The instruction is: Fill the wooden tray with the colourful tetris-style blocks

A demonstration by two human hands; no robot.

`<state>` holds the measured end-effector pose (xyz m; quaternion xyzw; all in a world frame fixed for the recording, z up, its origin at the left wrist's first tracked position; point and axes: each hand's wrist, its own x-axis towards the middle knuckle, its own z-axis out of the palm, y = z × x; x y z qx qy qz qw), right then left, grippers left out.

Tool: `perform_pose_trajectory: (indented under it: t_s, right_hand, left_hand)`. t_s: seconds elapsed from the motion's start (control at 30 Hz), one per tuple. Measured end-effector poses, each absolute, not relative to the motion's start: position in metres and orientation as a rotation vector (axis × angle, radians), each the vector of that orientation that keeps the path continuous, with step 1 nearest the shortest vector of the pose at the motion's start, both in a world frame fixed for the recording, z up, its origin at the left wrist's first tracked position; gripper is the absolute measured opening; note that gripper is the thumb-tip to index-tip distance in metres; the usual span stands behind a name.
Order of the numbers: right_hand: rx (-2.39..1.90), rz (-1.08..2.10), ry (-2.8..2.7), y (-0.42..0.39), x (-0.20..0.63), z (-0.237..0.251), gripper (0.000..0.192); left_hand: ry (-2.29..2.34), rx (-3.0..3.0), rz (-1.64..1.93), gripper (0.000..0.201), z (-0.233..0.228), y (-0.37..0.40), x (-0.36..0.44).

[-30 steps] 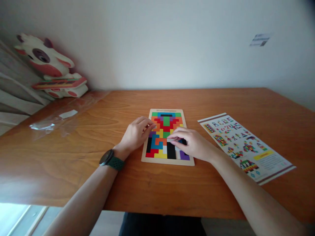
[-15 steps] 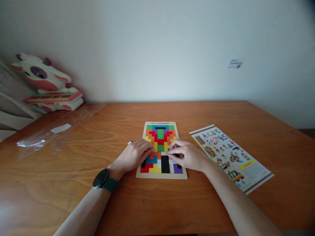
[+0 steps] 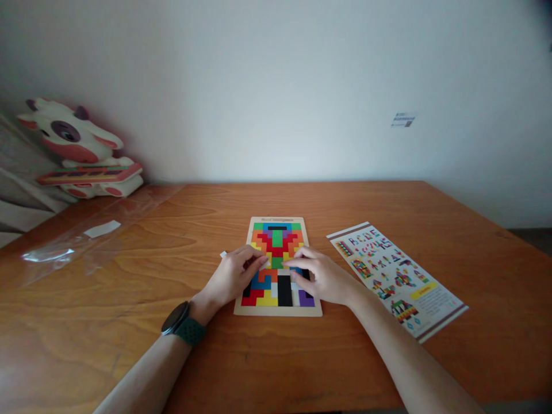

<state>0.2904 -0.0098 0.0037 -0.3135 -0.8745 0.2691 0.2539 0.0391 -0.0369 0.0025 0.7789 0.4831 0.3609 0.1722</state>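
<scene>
Under both hands [image 3: 233, 277] [image 3: 319, 277], the puzzle board's [image 3: 276, 310] middle pieces are hidden.

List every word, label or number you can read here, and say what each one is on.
None can be read for certain.
Puzzle board: a short printed line on its top rim, too small.
Pattern sheet: a row of block letters and digits, plus a yellow box and small print, all blurred.
Wall sticker: print too small.
Watch: dark face, no text.

A pattern sheet [image 3: 394, 276], clear plastic wrap [image 3: 86, 238], seemingly a cow toy [image 3: 75, 146].
</scene>
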Motion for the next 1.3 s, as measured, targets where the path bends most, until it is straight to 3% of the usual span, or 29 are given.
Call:
perform_pose_trajectory:
  t_s: [0.33, 0.6, 0.83, 1.07, 1.3]
  right_hand:
    - [-0.927, 1.319, -1.939, -0.015, 0.272, 0.003, 0.032]
    - [-0.981, 1.447, -1.785, -0.004, 0.288, 0.007, 0.036]
    - [-1.123, 1.7, -1.867, -0.003, 0.307, 0.009, 0.043]
    - [-1.149, 1.664, -2.025, -0.014, 0.299, 0.014, 0.038]
    - [-1.197, 1.417, -2.205, -0.015, 0.3, 0.013, 0.029]
  left_hand:
    - [1.146, 1.564, 1.159, 0.03, -0.012, -0.048, 0.07]
    - [1.163, 2.235, 1.001, 0.019, 0.002, -0.05, 0.061]
    - [0.901, 2.612, 0.673, 0.03, 0.006, -0.053, 0.06]
    - [0.917, 2.63, 0.59, 0.028, 0.006, -0.053, 0.061]
    - [0.91, 2.627, 0.629, 0.025, 0.005, -0.053, 0.06]
